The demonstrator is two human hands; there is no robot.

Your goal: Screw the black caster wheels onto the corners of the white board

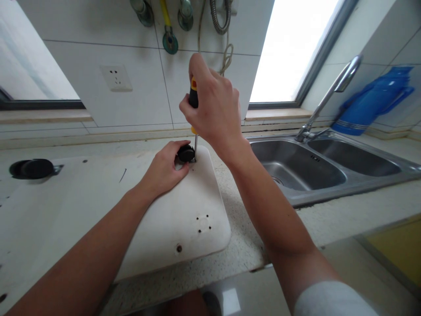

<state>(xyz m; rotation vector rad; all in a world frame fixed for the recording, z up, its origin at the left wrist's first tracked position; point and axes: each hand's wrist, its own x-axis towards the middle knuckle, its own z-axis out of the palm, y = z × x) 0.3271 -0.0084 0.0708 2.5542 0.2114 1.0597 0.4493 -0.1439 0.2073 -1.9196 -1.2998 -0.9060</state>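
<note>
A white board with rounded corners lies flat on the counter. At its far right corner stands a black caster wheel, and my left hand is closed round it from the left. My right hand grips the black and yellow handle of a screwdriver. The screwdriver points straight down, its shaft reaching the caster's base plate at the right of the wheel. My fingers partly cover the handle. Whether a screw sits under the tip is too small to tell.
Another black caster sits at the board's far left. Screw holes mark the near right corner. To the right are a double steel sink, a faucet and a blue thermos jug. Pipe valves hang on the tiled wall.
</note>
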